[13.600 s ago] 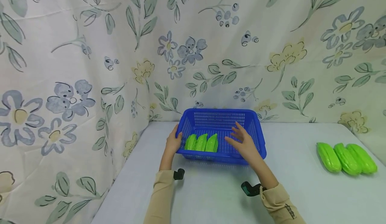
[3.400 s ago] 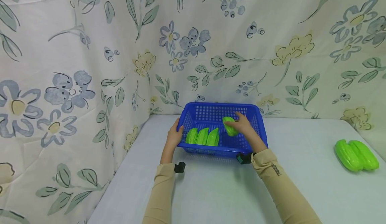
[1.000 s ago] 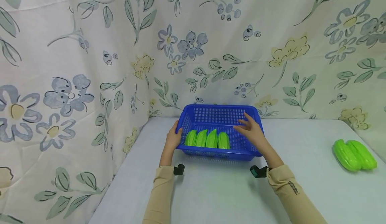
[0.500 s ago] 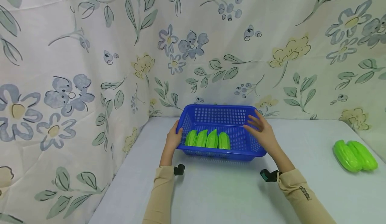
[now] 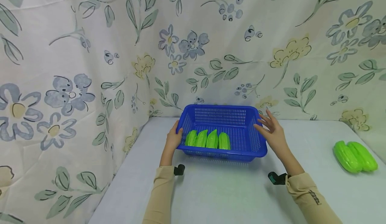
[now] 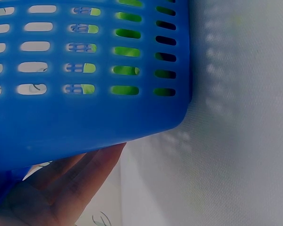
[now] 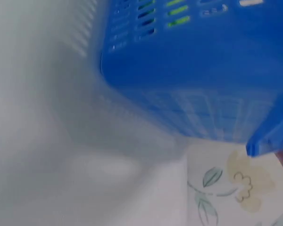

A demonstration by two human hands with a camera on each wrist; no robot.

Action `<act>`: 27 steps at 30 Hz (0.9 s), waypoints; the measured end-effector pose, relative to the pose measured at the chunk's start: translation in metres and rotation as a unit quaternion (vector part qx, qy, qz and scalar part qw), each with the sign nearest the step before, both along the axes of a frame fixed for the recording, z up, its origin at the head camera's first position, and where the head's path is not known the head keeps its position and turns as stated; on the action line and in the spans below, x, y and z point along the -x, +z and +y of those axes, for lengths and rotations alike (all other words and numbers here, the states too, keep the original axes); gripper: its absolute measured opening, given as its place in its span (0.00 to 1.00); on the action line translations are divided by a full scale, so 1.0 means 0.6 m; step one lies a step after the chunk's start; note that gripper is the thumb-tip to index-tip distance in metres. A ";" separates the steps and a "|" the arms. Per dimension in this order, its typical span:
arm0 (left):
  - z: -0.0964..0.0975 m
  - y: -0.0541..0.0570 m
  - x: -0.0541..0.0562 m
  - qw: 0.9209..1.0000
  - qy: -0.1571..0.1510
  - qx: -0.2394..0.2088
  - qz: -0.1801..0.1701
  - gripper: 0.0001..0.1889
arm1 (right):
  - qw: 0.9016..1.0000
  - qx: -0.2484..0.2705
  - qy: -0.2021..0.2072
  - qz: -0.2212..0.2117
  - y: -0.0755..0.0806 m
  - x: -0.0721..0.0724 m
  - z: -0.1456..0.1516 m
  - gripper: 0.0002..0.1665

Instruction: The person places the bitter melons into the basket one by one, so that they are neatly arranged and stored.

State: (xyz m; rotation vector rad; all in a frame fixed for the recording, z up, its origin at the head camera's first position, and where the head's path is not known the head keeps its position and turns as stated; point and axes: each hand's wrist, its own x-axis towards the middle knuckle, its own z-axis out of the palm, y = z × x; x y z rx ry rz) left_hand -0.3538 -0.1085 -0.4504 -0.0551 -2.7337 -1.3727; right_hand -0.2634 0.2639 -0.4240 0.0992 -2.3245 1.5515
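A blue plastic basket [image 5: 223, 154] with slotted walls stands on the white-covered table. My left hand [image 5: 173, 139] grips its left rim, thumb over the edge; in the left wrist view the left fingers [image 6: 87, 181] lie along the outside wall. Several shiny bright green ridged vegetable-shaped pieces [image 5: 212, 139] lie in a row in the basket's left half. My right hand [image 5: 274, 135] is beside the right rim, fingers spread and holding nothing. In the right wrist view, the basket's outer wall [image 7: 193, 66] fills the upper part and only a sliver of the hand shows.
Two more green vegetable-shaped pieces [image 5: 356, 157] lie side by side on the table [image 5: 223, 197] at the far right. A floral curtain [image 5: 211, 50] hangs behind the table and along its left side. Black wrist cameras [image 5: 276, 178] sit by both cuffs.
A fourth green piece, earlier held in my right hand, now lies in the basket's row. Since then my empty right hand has moved right, out past the right rim. My left hand stays put.
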 end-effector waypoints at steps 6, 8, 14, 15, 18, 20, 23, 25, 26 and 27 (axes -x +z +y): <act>0.001 0.001 0.002 1.000 -0.001 -0.001 -0.001 0.28 | 0.999 -0.021 -0.023 -0.011 -0.003 -0.005 0.020 0.50; 0.000 0.000 0.003 1.000 -0.002 -0.003 -0.004 0.28 | 0.999 -0.026 -0.029 -0.013 -0.005 -0.008 0.028 0.50; -0.001 -0.004 0.006 1.000 -0.002 -0.010 -0.006 0.28 | 0.998 -0.040 -0.048 -0.013 -0.015 -0.015 0.054 0.51; -0.001 -0.004 0.006 1.000 -0.002 -0.010 -0.005 0.28 | 0.998 -0.043 -0.051 -0.014 -0.016 -0.016 0.058 0.51; -0.001 -0.004 0.006 1.000 -0.002 -0.010 -0.005 0.28 | 0.997 -0.051 -0.057 -0.019 -0.020 -0.019 0.070 0.51; -0.001 -0.004 0.006 1.000 -0.001 -0.010 -0.005 0.28 | 0.996 -0.056 -0.060 -0.022 -0.021 -0.021 0.078 0.51; -0.001 -0.004 0.006 1.000 0.000 -0.010 -0.006 0.28 | 0.996 -0.062 -0.062 -0.025 -0.024 -0.024 0.089 0.52; -0.001 -0.004 0.006 1.000 0.000 -0.009 -0.006 0.28 | 0.995 -0.068 -0.065 -0.025 -0.026 -0.027 0.096 0.51; -0.001 -0.004 0.006 1.000 0.000 -0.009 -0.006 0.28 | 0.995 -0.071 -0.067 -0.024 -0.027 -0.029 0.100 0.51; 0.000 -0.003 0.007 1.000 -0.001 -0.009 -0.006 0.28 | 0.995 -0.073 -0.069 -0.023 -0.027 -0.031 0.103 0.51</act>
